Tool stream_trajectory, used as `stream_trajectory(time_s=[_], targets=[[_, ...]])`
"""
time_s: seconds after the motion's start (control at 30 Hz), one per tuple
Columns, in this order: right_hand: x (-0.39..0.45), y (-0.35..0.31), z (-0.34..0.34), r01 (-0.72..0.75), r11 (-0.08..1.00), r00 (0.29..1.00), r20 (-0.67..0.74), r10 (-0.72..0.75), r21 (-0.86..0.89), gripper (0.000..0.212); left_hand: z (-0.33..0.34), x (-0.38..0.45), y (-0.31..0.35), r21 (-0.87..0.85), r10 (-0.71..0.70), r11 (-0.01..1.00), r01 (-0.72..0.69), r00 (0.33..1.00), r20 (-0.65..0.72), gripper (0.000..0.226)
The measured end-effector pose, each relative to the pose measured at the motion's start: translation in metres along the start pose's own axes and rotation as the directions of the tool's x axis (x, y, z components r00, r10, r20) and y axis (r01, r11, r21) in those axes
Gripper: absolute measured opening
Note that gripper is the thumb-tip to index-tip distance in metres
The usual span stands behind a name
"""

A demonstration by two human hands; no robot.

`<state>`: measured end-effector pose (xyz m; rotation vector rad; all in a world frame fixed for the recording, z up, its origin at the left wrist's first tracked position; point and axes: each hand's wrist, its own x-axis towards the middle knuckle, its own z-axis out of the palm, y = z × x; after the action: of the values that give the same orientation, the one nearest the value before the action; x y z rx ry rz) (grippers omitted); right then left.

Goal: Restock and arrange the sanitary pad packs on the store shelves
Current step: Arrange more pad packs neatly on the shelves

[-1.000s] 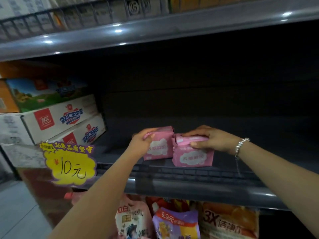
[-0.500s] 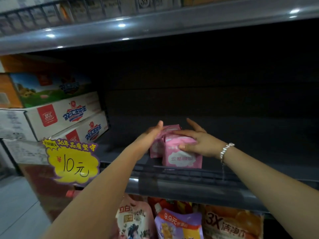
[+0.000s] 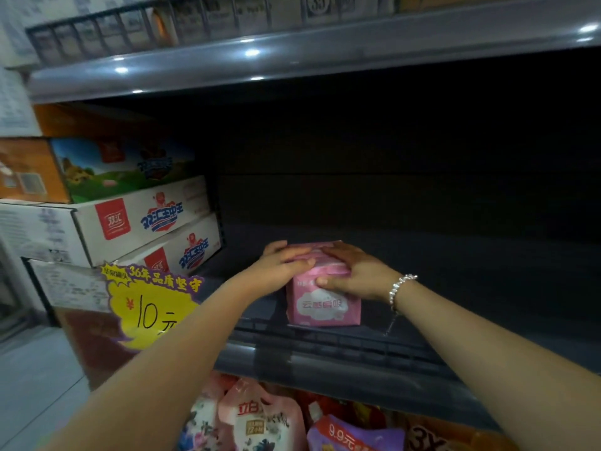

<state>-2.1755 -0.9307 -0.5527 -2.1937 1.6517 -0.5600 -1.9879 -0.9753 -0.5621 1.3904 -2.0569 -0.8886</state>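
Dark shelf [image 3: 455, 323] bears pink pad packs [image 3: 323, 304] beside stacked cartons [image 3: 136, 219].

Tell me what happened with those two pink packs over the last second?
A second ago they stood side by side, one under each hand. Now the packs have been brought together, one behind the other: only the front pink pack shows its face. The left hand and right hand have closed in and press on top of them. The shelf, the stacked cartons and the yellow price sign have not changed.

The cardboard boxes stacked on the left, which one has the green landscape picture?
The top box. The two boxes under it are white with red and blue logos.
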Motion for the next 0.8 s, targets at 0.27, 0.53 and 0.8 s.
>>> stream_trajectory(time_s=[0.27, 0.53, 0.8], targets=[[0.054, -0.052, 0.037, 0.008, 0.988, 0.997, 0.075, -0.019, 0.153, 0.068, -0.086, 0.01, -0.015, 0.643, -0.171, 0.766, 0.031, 0.973, 0.157, 0.059], [0.107, -0.082, 0.07, 0.094, 0.989, 0.991, 0.088, -0.104, 0.118, 0.079, -0.14, 0.012, -0.056, 0.641, -0.213, 0.76, 0.108, 0.973, 0.089, 0.053], [0.176, -0.11, 0.111, 0.123, 0.974, 0.985, -0.146, -0.096, 0.188, 0.073, -0.158, 0.034, -0.101, 0.501, -0.196, 0.831, 0.242, 0.97, -0.142, 0.051]])
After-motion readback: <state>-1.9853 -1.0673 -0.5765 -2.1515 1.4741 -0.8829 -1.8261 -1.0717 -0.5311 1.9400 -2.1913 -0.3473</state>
